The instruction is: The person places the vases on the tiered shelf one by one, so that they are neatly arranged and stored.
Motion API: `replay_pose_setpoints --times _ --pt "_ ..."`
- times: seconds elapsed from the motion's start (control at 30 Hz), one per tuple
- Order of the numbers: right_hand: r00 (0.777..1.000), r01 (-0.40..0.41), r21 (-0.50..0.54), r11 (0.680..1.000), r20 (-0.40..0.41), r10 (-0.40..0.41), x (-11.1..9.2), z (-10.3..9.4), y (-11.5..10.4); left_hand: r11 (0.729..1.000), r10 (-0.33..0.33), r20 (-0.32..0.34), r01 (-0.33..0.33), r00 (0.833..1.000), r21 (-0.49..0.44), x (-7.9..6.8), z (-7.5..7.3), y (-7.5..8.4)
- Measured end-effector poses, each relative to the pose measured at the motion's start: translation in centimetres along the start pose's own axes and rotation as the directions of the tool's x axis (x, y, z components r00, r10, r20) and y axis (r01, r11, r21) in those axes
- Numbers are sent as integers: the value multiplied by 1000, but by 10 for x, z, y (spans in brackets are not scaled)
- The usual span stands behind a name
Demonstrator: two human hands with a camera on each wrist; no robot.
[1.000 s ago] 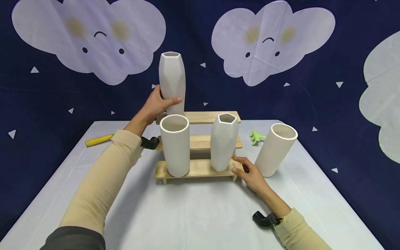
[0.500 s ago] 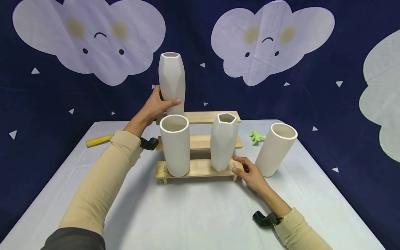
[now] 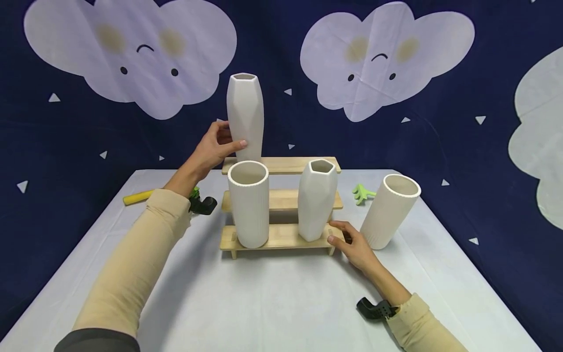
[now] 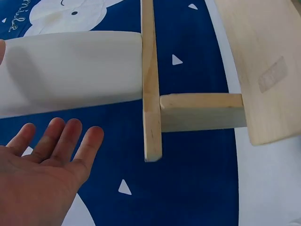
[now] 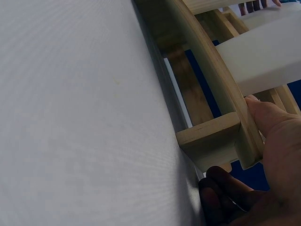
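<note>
The upper faceted vase (image 3: 245,112) stands upright on the left part of the top shelf (image 3: 301,165). Note the change: your left hand (image 3: 213,146) has loosened and drawn back to the left. Your left grip is now wide, its fingers (image 4: 68,134) extended and apart from the vase wall; thumb contact cannot be confirmed. Judged from this, the top shelf carries the vase without your support.

Your right grip is narrow: the right hand (image 3: 358,249) holds the right end of the bottom shelf (image 3: 283,235) between thumb and curled fingers, which appears to steady the wooden stand (image 3: 283,199).

Check the containers. The left ribbed vase (image 3: 249,210) and the lower faceted vase (image 3: 316,208) occupy the bottom shelf. The right ribbed vase (image 3: 389,212) rests on the table (image 3: 264,303), beyond your right hand. No contents show within these three mouths; their bottoms are hidden. The upper vase's interior is barely visible.

Farther out, a yellow handle (image 3: 137,197) lies at left and a green rake (image 3: 361,193) at right.
</note>
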State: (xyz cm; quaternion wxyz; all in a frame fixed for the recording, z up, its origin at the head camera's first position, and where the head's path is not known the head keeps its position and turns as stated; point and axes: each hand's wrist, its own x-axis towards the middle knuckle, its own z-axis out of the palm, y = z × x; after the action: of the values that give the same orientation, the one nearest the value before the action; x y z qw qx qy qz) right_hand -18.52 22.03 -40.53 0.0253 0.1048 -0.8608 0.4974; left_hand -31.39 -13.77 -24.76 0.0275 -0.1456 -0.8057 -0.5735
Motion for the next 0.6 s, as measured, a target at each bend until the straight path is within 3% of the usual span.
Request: replay_pose_setpoints --times 0.3,0.6 --pt "1000 9 1 1000 2 -9 0 0 1 999 5 -34 -6 999 -44 -9 -6 -6" --pt "1000 6 -4 1000 4 -6 0 0 0 998 29 -129 -35 991 -50 -17 -6 -8"
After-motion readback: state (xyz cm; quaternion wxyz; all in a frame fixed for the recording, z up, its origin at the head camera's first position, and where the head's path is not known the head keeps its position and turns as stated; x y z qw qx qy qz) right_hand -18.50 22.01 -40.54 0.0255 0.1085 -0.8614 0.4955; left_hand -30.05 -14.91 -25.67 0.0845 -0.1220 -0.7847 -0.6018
